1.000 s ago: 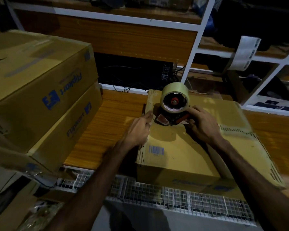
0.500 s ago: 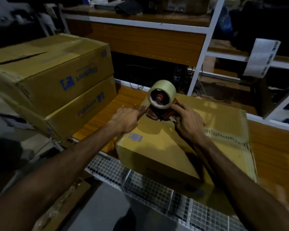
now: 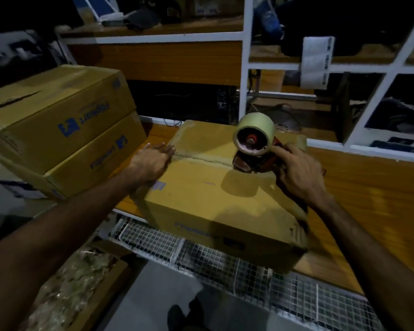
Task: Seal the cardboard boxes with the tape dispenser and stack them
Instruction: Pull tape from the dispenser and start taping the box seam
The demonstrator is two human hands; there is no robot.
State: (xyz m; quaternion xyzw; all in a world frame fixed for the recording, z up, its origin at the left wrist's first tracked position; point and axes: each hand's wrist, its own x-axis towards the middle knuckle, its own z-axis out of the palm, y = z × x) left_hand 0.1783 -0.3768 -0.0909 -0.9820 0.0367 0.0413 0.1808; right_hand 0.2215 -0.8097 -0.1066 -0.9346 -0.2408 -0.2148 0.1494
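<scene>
Head view: nearest, a wire mesh panel (image 3: 225,256) runs along the front edge of the worktop (image 3: 368,199), and the cardboard box (image 3: 213,194) being sealed overhangs that edge, probably to bring its top seam within easy reach. The left hand (image 3: 151,161) lies flat with fingers straight on the box's left end, pressing where the seam begins, likely pinning the tape's start and steadying the box. The right hand (image 3: 296,170) is curled round the handle of the tape dispenser (image 3: 255,144), which sits on the seam toward the box's right end, roll upright. Farther left, two stacked boxes (image 3: 65,130) stand at the worktop's left edge, probably the growing stack.
</scene>
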